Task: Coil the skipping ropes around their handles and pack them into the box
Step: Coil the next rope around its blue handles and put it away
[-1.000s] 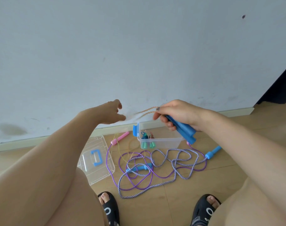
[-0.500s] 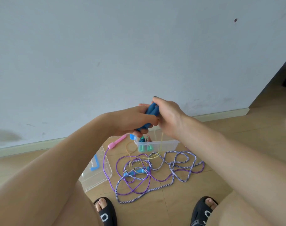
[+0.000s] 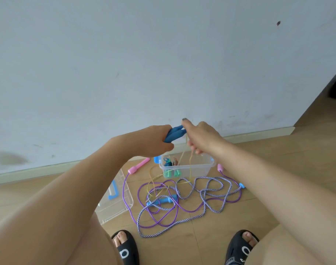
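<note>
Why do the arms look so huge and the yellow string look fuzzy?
Head view: the wide lens swells whatever is close, so both forearms balloon at the bottom edge; the yellow rope hanging below the right hand is thin and smeared, probably by motion; the blue handles in the left hand stay fairly sharp; the light is soft, with no glare.

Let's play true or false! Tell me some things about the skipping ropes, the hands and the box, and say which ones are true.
1. The left hand holds the blue handles. True.
2. The clear box has its lid on. False: the box is open; the lid lies on the floor beside it.
3. A purple rope lies tangled on the floor. True.
4. The pink handle is inside the box. False: it lies on the floor beside the box.
5. The right hand grips the yellow cord. True.
</note>
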`<state>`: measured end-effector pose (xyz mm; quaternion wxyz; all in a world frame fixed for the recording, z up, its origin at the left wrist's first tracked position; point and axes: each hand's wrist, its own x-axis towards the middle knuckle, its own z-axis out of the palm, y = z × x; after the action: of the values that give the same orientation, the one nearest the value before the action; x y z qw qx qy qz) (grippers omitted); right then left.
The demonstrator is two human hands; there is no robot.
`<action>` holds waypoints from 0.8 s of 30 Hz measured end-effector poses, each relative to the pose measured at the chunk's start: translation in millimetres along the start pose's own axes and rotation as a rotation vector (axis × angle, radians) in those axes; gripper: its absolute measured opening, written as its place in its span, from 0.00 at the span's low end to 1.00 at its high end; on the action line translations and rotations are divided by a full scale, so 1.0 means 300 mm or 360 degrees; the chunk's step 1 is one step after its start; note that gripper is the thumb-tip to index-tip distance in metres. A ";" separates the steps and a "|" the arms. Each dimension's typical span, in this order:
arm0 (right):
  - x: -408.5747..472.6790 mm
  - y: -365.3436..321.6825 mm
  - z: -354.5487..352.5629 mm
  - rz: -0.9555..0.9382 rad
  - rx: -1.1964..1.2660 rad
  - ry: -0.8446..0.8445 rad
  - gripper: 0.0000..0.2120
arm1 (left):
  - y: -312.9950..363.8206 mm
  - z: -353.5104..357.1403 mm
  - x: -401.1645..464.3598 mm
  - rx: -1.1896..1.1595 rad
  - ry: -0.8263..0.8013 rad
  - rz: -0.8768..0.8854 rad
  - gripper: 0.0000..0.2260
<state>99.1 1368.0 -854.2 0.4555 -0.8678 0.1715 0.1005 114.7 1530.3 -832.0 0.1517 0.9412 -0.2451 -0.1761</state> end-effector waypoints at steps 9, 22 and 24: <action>-0.021 -0.006 -0.024 -0.0786 -0.0149 -0.0134 0.21 | -0.031 -0.033 -0.017 -0.0044 -0.0031 0.0130 0.05; 0.004 -0.007 -0.019 -0.0702 0.0099 0.0061 0.21 | -0.024 -0.033 0.019 0.0267 0.0321 0.0003 0.14; 0.005 -0.008 -0.020 -0.0762 0.0105 0.0125 0.19 | -0.025 -0.036 0.026 0.0042 0.0226 -0.0063 0.14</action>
<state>101.4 1364.0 -849.5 0.4874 -0.8716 -0.0185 -0.0498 128.4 1534.8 -827.3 0.1528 0.9580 -0.2172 -0.1086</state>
